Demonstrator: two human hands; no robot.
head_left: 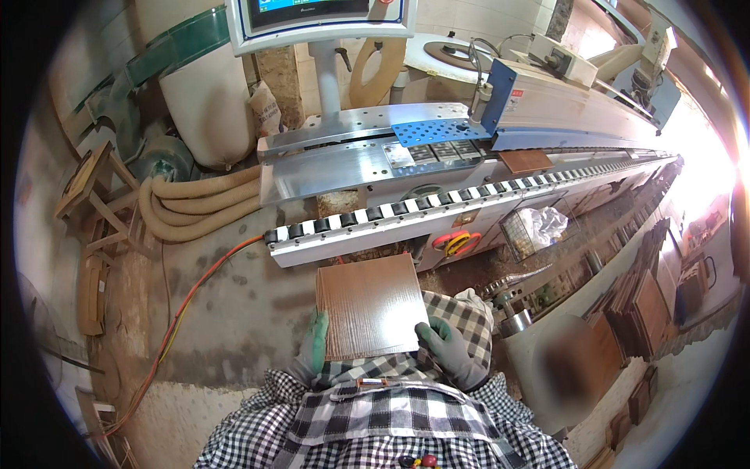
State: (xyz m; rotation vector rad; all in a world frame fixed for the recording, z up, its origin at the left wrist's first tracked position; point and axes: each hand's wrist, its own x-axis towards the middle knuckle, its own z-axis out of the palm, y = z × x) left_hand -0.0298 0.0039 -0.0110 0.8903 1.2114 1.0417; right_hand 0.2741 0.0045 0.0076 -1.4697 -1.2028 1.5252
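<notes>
A stack of square brown wood-grain boards (366, 301) is held low in front of me over checked cloth. My left hand (310, 348), in a grey and green glove, grips the stack's left edge. My right hand (449, 352), gloved alike, is closed on its right edge near the lower corner. Beyond the boards runs a white rail with black rollers (336, 250) along a long edge-banding machine (328, 172), where a small brown board (523, 161) rests further right.
A screen panel (323, 43) stands at the back. Tan hoses (187, 230) and a wooden stand (82, 187) are at left, with an orange cable (207, 277) across the floor. Leaning boards (644, 309) and a metal mechanism (516, 313) are at right.
</notes>
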